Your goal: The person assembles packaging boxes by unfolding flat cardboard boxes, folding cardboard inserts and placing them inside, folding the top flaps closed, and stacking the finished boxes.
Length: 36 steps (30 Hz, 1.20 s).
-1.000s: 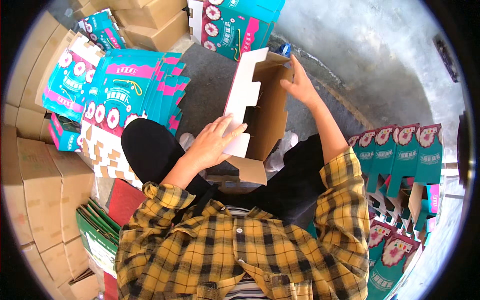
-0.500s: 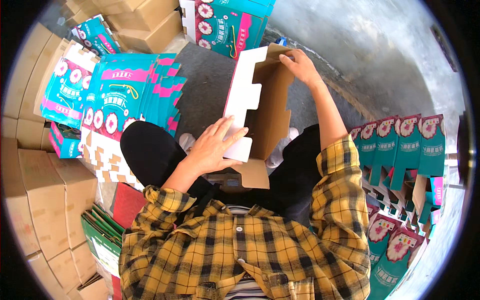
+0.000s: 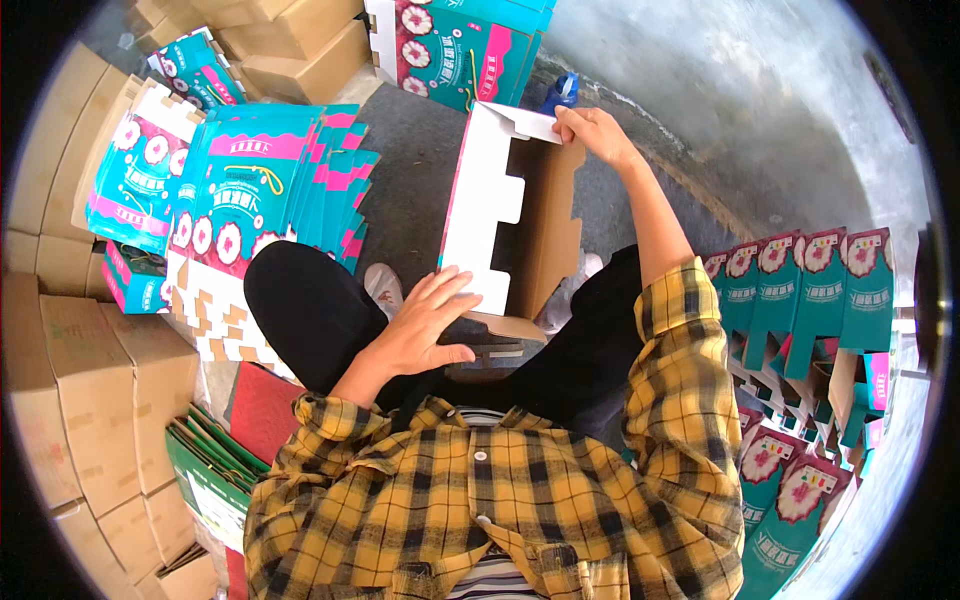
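Observation:
An open cardboard box (image 3: 472, 215), white-flapped on its left and bare brown inside, stands tilted between my knees. At its far end, my right hand (image 3: 598, 137) grips the corner of a white end flap that bends in over the opening. My left hand (image 3: 425, 322) lies with fingers outstretched against the near left corner of the white side flap, its thumb apart. A brown flap (image 3: 510, 325) sticks out at the near end, beyond my left fingertips. The box's printed outer faces are mostly turned away from me.
Flat teal-and-pink printed cartons (image 3: 245, 185) are stacked at left, with more cartons (image 3: 470, 50) at the far side. Brown boxes (image 3: 85, 400) line the left edge. Several folded teal boxes (image 3: 775, 290) stand by the right wall. A blue object (image 3: 562, 92) lies beyond the box.
The far end flap has come down and inward under my right hand. My left hand has shifted slightly nearer to me, and the near corner tab no longer sticks up.

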Each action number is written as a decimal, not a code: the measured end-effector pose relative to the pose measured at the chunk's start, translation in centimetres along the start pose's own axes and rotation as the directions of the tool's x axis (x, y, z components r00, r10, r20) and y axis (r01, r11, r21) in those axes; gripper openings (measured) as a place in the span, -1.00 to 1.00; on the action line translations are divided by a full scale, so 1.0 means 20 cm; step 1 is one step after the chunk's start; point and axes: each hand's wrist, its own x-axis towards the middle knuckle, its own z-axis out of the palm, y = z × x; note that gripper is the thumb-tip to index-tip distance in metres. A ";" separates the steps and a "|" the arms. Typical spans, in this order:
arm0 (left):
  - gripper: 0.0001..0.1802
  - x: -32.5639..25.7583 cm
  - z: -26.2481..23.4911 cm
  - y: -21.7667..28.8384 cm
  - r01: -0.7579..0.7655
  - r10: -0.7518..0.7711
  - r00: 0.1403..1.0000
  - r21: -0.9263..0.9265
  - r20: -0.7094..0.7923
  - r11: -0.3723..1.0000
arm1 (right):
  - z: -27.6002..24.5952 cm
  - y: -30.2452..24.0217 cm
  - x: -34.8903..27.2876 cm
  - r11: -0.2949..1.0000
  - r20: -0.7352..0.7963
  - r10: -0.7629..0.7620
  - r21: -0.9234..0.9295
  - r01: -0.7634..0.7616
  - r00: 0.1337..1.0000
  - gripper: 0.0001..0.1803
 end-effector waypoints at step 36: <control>-0.63 0.09 0.02 -0.24 0.338 -0.357 0.881 -0.114 -0.310 0.934 | -0.06 -0.04 -0.20 0.917 0.401 0.269 -0.385 -0.106 0.876 -0.38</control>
